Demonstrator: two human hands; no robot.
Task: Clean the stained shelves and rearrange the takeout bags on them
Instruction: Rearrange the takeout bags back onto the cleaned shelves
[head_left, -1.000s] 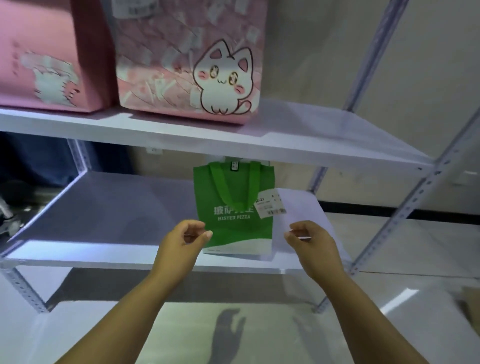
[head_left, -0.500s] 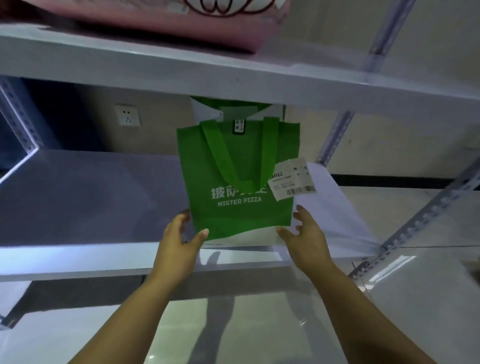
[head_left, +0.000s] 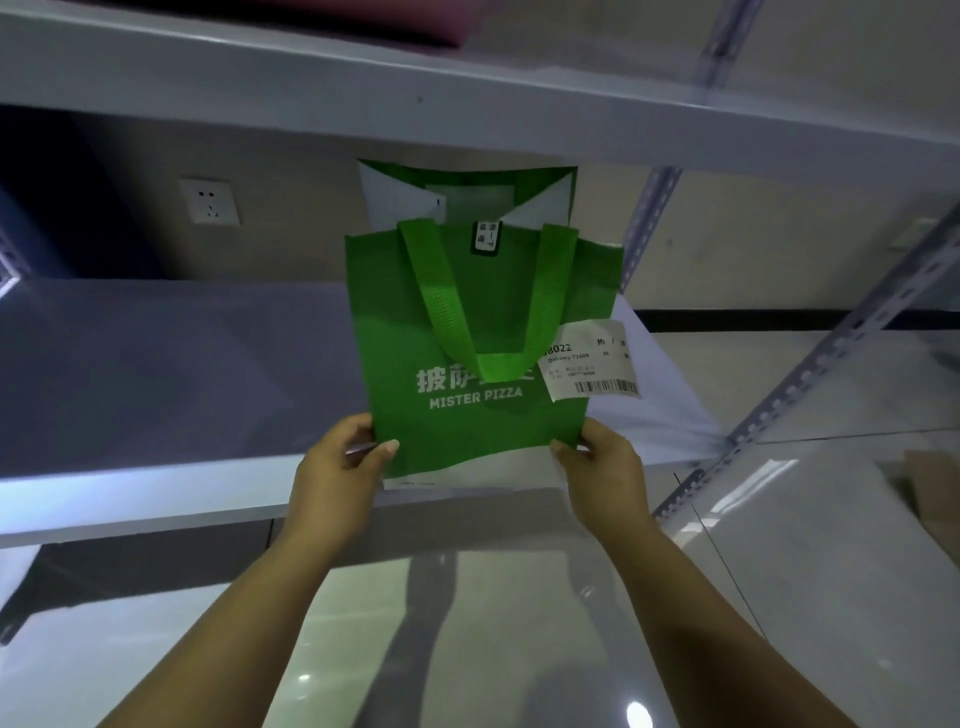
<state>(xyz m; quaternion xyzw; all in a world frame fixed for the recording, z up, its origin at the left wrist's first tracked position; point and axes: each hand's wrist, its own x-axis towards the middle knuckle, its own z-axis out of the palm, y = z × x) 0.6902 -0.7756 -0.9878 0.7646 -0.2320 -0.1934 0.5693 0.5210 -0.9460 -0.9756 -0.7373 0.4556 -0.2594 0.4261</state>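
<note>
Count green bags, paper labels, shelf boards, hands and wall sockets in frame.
Green fabric takeout bag: 1
White paper delivery label: 1
White metal shelf boards: 2 (upper shelf, lower shelf)
Bare hands: 2 (left hand, right hand)
White wall socket: 1
Total: 7

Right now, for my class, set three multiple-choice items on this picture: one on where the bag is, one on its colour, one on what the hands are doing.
1. Where is the bag? A on the floor; B at the front of the lower shelf; C on the top shelf.
2. What colour is the bag? A pink; B green; C blue.
3. What are the hands doing? A both hang free; B one holds a cloth; C each grips a bottom corner of the bag.
Answers: 1 B, its base meets that shelf's front edge; 2 B, its cloth is green; 3 C, the left hand and right hand pinch its two bottom corners.
</note>
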